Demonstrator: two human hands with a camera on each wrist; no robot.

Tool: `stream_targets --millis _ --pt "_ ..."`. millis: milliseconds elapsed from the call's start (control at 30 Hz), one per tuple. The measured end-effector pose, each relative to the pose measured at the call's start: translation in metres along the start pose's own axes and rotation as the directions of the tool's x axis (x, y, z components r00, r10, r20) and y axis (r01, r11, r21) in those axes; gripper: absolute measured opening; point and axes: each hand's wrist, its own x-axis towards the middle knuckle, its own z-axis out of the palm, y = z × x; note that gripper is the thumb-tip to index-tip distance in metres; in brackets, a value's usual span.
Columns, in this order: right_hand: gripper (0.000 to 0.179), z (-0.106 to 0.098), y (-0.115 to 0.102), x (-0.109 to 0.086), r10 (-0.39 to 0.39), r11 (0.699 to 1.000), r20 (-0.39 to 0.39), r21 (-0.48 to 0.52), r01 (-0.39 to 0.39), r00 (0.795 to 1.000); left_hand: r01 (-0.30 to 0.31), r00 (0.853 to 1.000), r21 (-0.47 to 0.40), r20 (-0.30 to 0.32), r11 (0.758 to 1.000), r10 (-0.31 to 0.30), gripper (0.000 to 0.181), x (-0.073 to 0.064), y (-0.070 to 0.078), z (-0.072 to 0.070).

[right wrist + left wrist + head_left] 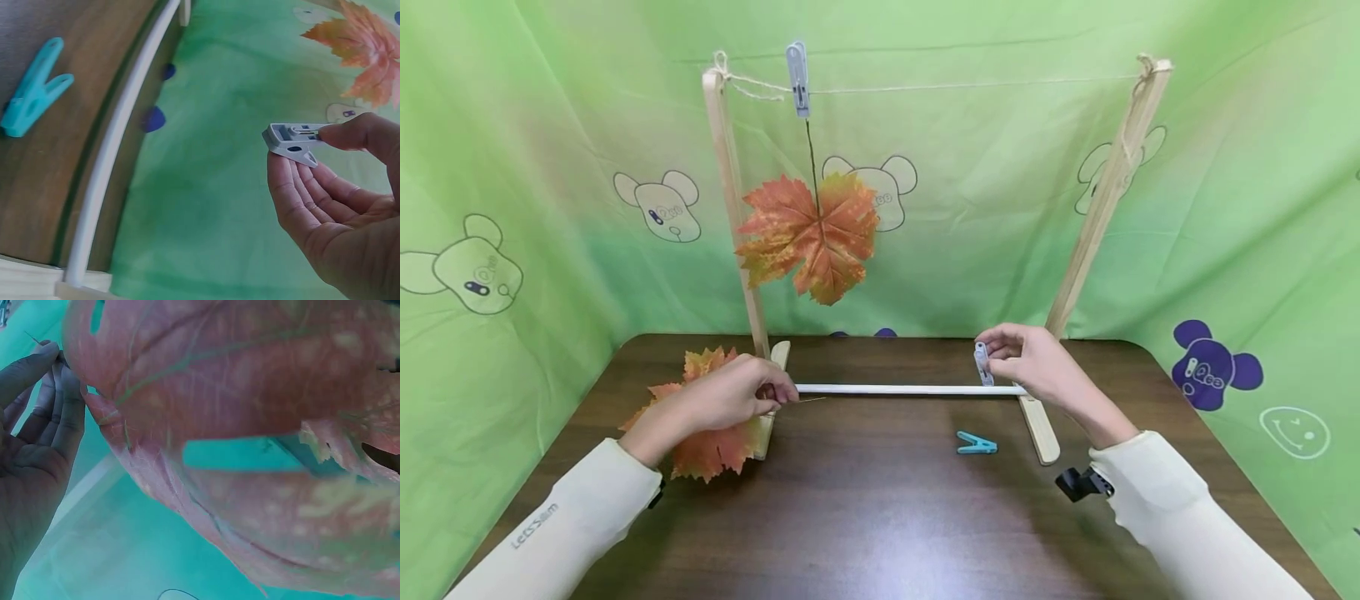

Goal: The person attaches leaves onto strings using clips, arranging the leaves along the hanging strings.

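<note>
While one jagged, orange-and-yellow maple leaf (820, 242) hangs by its thin stem from a grey plastic clothespin (799, 79) on fibrous twine (970, 87), a second leaf (715, 450), veined and reddish orange, spreads beneath the left forearm. The left hand (730, 392) pinches that leaf's wiry stem (811, 400) between thumb and fingertips, its tip poking out toward the middle. The right hand (1026, 354) has thumb and fingertips clamped on another grey clothespin (983, 367), slim and slotted. The hands are well apart; a smooth white rod (910, 389) runs between two squared wooden posts (1097, 217). In front of it, near the right foot, lies a V-shaped blue clothespin (976, 443). Brown wood-grained tabletop (880, 508) stretches between the forearms, its far edge just behind the rod.
</note>
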Motion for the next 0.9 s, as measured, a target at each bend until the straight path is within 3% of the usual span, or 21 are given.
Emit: stream_targets --millis 200,433,900 --pt "0.037 -0.006 -0.01 0.002 -0.013 1.0 -0.003 0.016 0.013 1.0 0.0 1.0 -0.014 -0.016 1.0 0.0 0.024 0.004 0.007 -0.002" --pt "0.035 -0.015 -0.022 0.004 -0.025 1.0 -0.024 -0.001 0.025 0.999 -0.045 0.998 -0.004 -0.051 0.999 0.045 0.023 0.01 0.019 -0.006" --pt "0.036 -0.037 -0.046 0.007 -0.091 0.995 -0.073 -0.05 0.088 0.993 -0.032 0.995 -0.015 -0.091 0.999 0.031 0.021 0.024 0.042 -0.011"
